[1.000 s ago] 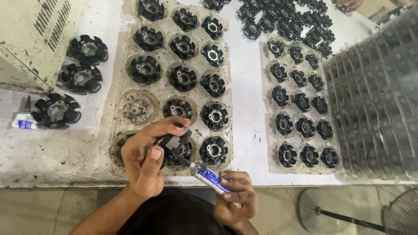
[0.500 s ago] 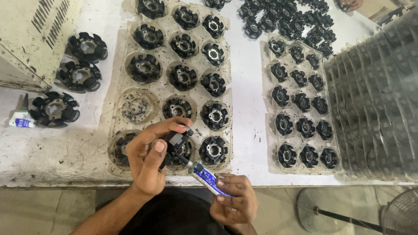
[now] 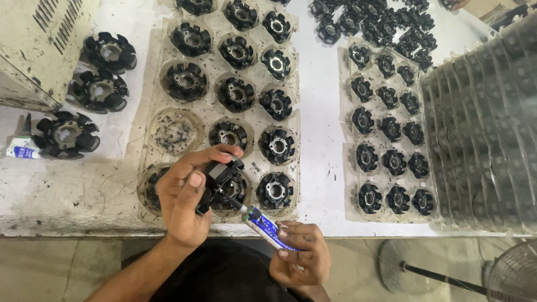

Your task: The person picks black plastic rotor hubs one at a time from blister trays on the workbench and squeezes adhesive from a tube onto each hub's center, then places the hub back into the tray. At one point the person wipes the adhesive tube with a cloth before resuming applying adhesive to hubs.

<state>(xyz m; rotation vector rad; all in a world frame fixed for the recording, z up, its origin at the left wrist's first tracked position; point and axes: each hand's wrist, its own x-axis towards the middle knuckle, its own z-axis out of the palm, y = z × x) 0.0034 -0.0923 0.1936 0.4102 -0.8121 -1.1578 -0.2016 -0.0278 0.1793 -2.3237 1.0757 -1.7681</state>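
Surface: white bench, clear tray of black parts.
Left hand: fingers closed round black part, over tray's near edge.
Right hand: pinching blue tube.
Tube axis: slanting up-left, nozzle touching part.

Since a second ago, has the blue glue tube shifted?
No. The blue tube stays at the table edge below the tray, in the right hand.
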